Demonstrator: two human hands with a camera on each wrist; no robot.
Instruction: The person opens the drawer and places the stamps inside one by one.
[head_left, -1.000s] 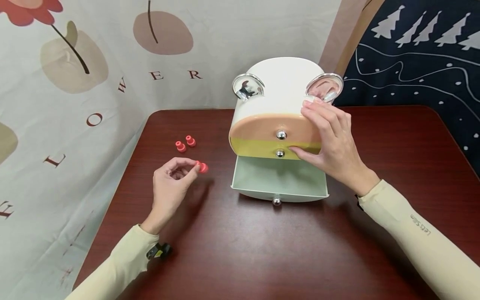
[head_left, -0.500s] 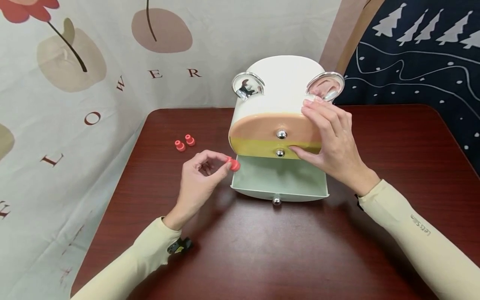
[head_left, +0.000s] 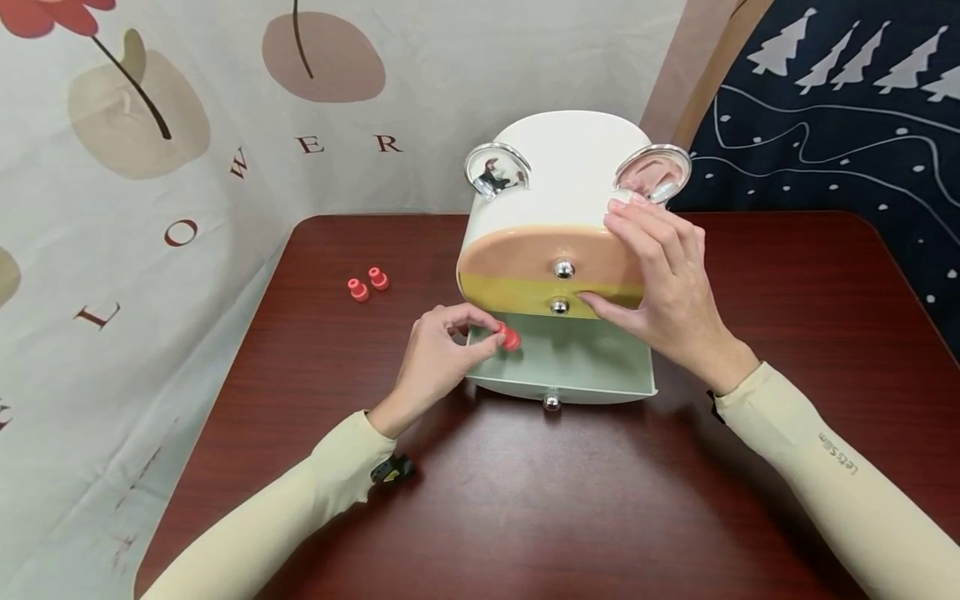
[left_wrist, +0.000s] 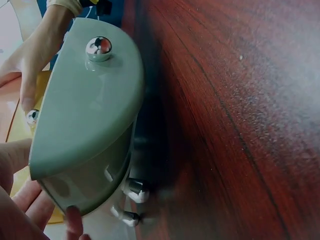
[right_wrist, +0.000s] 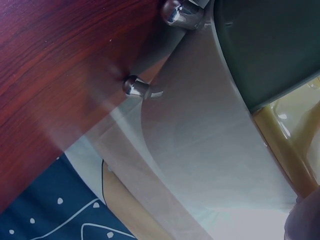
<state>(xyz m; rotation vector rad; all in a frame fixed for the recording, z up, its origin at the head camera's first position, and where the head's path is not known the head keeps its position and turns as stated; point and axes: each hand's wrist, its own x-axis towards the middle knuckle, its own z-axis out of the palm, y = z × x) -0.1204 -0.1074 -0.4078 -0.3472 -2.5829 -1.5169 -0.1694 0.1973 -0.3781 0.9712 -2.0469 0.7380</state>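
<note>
My left hand (head_left: 446,350) pinches a small red peg-shaped piece (head_left: 512,339) between thumb and fingertips, over the left part of a pulled-out pale green drawer (head_left: 585,367). The drawer is the lowest of a small white drawer cabinet (head_left: 573,179), under orange and yellow fronts. My right hand (head_left: 671,287) rests on the cabinet's right side, fingers extended over the top edge and thumb against the yellow front (head_left: 502,297). In the left wrist view the green drawer front (left_wrist: 92,100) shows its silver knob; the red piece is hidden there.
Two similar red pieces (head_left: 358,290) stand on the dark red table (head_left: 525,517), left of the cabinet. Two silver ear-like discs (head_left: 497,172) stick up from the cabinet top. Silver feet (right_wrist: 135,87) show beneath it in the right wrist view. Printed cloths (head_left: 420,75) hang behind.
My left hand has moved right with the red piece, from over the table beside the cabinet to over the green drawer. My right hand has kept its place on the cabinet.
</note>
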